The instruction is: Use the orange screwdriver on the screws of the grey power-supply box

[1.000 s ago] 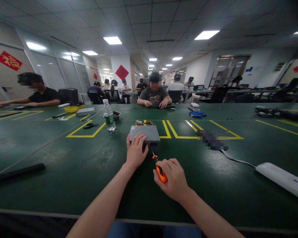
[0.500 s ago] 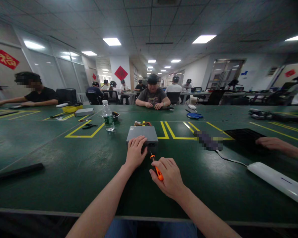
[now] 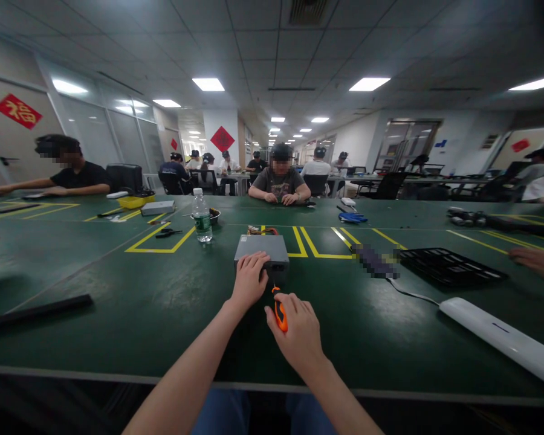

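A grey metal computer power supply [image 3: 270, 244] stands on the green table in front of me, a bundle of coloured cables [image 3: 268, 231] behind it and a socket in its near face. My left hand [image 3: 250, 281] holds it steady, fingers laid over the top and the near edge. In my right hand [image 3: 299, 323] is an orange and black screwdriver [image 3: 280, 314], my fingers closed around its handle. Its thin shaft points at the lower near face of the power supply. Whether the tip touches a screw is too small to tell.
Beyond the left hand stand a water bottle [image 3: 202, 217] and a bowl [image 3: 214, 215]. A black bar [image 3: 40, 311] lies left. On the right are a white power strip [image 3: 498, 338], a blurred-out device [image 3: 375, 261] and a black slotted panel [image 3: 451, 266], near another person's hand [image 3: 535, 257].
My right hand and the screwdriver have shifted slightly left, the handle turning more upright. On the right, a co-worker's hand has left the black panel. Another person's hand appears at the left edge.
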Motion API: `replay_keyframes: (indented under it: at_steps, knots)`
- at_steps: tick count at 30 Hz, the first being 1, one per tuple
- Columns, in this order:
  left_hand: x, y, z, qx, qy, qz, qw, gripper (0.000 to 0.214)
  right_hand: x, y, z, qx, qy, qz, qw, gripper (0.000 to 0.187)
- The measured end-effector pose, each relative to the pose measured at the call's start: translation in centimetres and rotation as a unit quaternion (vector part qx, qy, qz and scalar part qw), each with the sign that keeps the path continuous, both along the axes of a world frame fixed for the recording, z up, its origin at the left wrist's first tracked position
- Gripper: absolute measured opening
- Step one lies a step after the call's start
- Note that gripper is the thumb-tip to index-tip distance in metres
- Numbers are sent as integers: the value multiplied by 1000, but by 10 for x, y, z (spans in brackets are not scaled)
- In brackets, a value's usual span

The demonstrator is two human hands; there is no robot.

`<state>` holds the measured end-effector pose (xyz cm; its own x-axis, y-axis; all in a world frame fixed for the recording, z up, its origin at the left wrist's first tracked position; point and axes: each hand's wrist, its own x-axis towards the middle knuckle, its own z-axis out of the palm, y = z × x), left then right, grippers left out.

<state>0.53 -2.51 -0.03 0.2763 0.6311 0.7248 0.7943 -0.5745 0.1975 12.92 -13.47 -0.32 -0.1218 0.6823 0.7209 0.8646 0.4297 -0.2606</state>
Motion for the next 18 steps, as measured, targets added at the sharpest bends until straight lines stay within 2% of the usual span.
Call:
replay_keyframes:
  at_steps: [5,8,10,13,18]
  knots:
    - [-2,-5,-1,5,4,-14,1000,37,-6,0,-8,7,76,-8,997,20]
    - [-1,-6,-4,22,-1,-12,1000,37,-7,0,-12,16,92,-13,996,14]
    - [0,-6,-6,30,-3,-6,1000,37,-5,0,-12,32,89,-7,996,8]
    - [1,-5,-8,38,7,1,999,40,-4,0,-11,44,84,-3,995,10]
    - [2,-5,-9,60,24,35,997,43,-4,-2,-7,14,130,4,991,16]
